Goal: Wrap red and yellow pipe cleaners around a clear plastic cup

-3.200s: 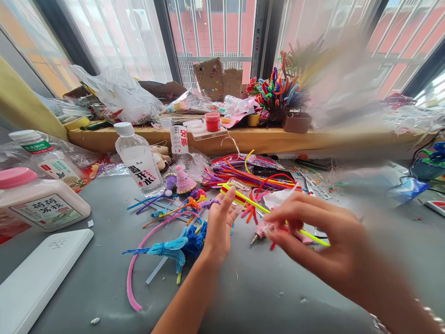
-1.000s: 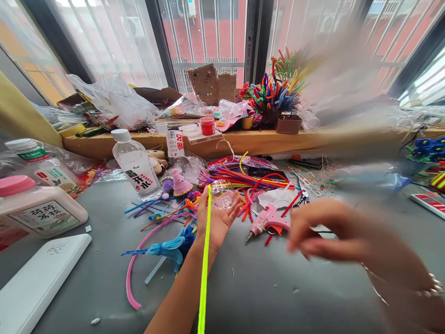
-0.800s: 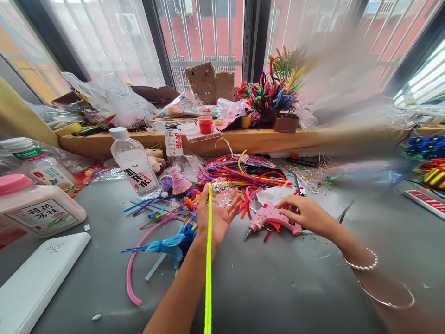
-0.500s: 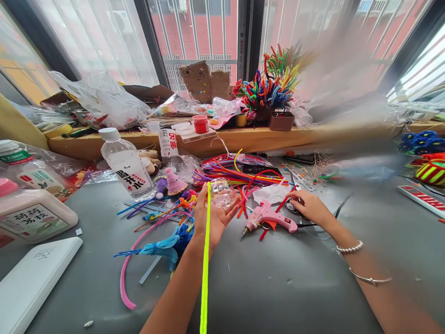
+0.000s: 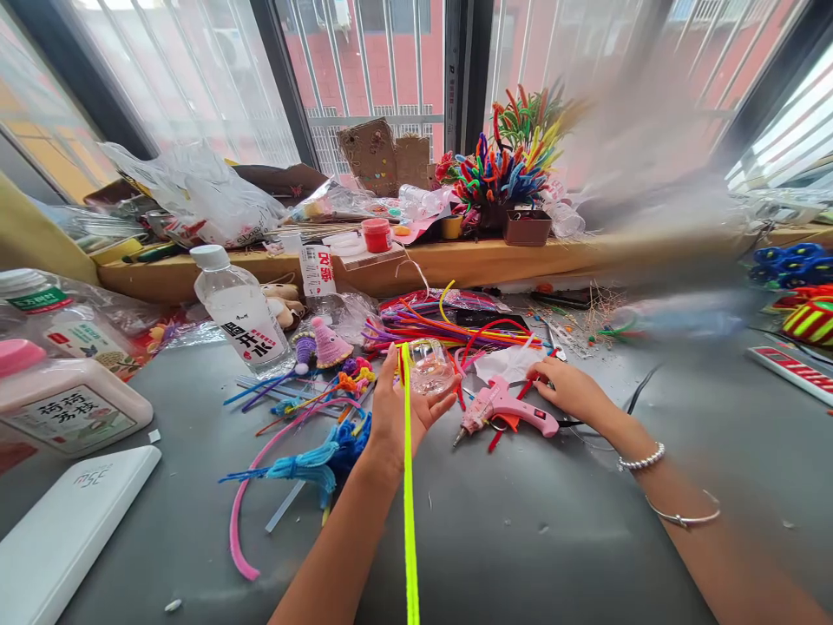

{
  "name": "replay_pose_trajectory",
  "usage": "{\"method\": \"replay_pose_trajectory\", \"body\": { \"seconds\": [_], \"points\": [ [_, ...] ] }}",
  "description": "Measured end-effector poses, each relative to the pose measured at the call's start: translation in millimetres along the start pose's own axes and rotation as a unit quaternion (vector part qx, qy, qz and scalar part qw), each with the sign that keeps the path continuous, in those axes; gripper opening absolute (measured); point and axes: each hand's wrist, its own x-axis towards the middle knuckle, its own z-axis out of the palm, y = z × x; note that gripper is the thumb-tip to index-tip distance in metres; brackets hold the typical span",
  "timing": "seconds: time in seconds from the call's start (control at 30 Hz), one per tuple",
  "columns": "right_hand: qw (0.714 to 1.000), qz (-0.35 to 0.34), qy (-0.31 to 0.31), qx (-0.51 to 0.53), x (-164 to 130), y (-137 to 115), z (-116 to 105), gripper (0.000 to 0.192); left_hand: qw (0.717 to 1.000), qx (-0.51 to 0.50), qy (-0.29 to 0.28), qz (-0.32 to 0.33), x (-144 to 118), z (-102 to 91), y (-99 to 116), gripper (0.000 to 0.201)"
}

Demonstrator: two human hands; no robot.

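Observation:
My left hand [image 5: 404, 417] is raised over the middle of the table, with a long neon yellow pipe cleaner [image 5: 409, 486] held at the thumb side and hanging toward me. Its other fingers are partly spread. A clear, glassy container [image 5: 430, 369] shows just beyond that palm; whether the hand touches it I cannot tell. Farther right, my right hand [image 5: 569, 389] reaches down with bent fingers beside a pink glue gun [image 5: 504, 406]. What lies under its fingertips is hidden. Red pipe cleaner pieces and a crumpled white tissue [image 5: 511, 363] lie near its fingers.
Bundled pipe cleaners [image 5: 429, 321] lie at the back. Blue yarn-like tassels [image 5: 312, 464] and a pink pipe cleaner [image 5: 238, 529] are left of my arm. A water bottle [image 5: 240, 308], a pink-capped bottle [image 5: 71, 395] and a white box [image 5: 84, 521] stand or lie farther left.
My right hand has shifted slightly left, now covering the dark ring handle seen under its fingers before. My left hand and the yellow pipe cleaner appear a little farther right.

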Motion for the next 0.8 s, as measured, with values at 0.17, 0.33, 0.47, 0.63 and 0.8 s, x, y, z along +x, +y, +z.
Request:
{"method": "replay_pose_trajectory", "body": {
  "seconds": [0.17, 0.33, 0.47, 0.63, 0.8],
  "points": [
    [1.0, -0.007, -0.018, -0.004, 4, -3, -5, 0.016, 1.0, 0.01, 0.009, 0.011, 0, 0.3, 0, 0.06],
    [1.0, -0.006, -0.017, -0.001, 6, -6, -6, 0.013, 1.0, 0.013, 0.008, 0.009, 0, 0.1, 0, 0.059],
    [1.0, 0.014, 0.007, 0.007, 4, -9, -7, 0.012, 1.0, 0.013, 0.011, 0.016, 1, -0.3, -1, 0.056],
    [0.996, 0.033, 0.067, 0.052, 0, -11, -9, 0.014, 1.0, 0.015, 0.008, 0.022, 0, 0.0, 0, 0.051],
    [0.979, 0.048, 0.123, 0.153, -1, -10, -7, 0.011, 1.0, 0.012, 0.01, 0.024, 0, -0.6, 0, 0.046]
  ]
}}
